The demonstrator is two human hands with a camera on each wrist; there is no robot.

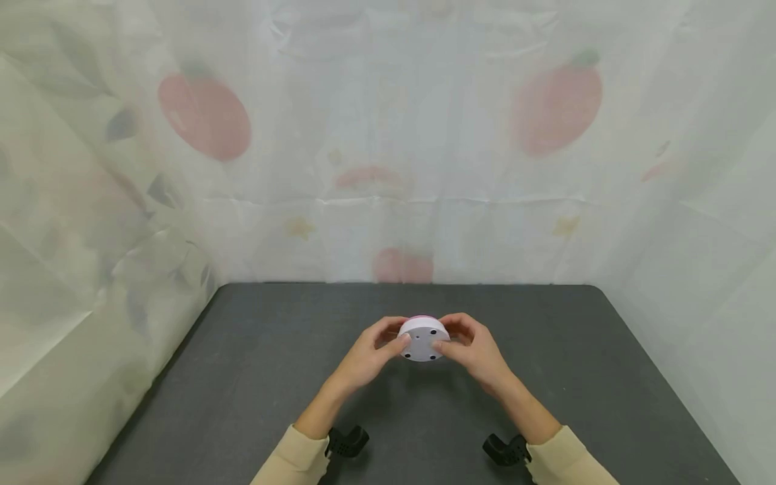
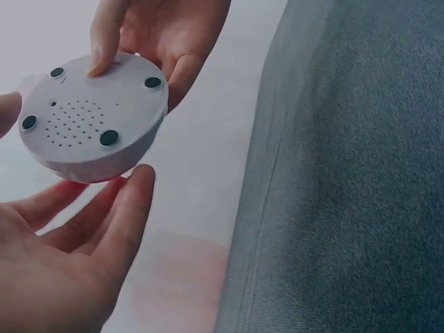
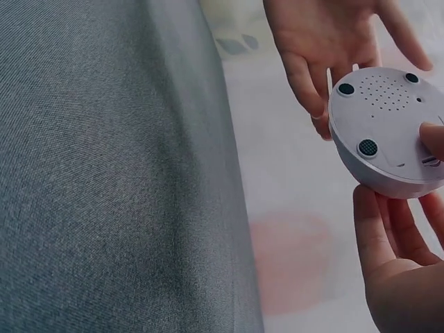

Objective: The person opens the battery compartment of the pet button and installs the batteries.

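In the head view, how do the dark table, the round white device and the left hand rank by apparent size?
1. dark table, by far the largest
2. left hand
3. round white device, partly covered by fingers, so only slightly smaller

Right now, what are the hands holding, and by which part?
Both hands, left hand and right hand, hold a round white device by its rim, thumbs on its footed underside.

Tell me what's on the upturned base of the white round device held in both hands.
The white round device shows four dark rubber feet and a grid of small holes. The right hand has a thumb over part of the base.
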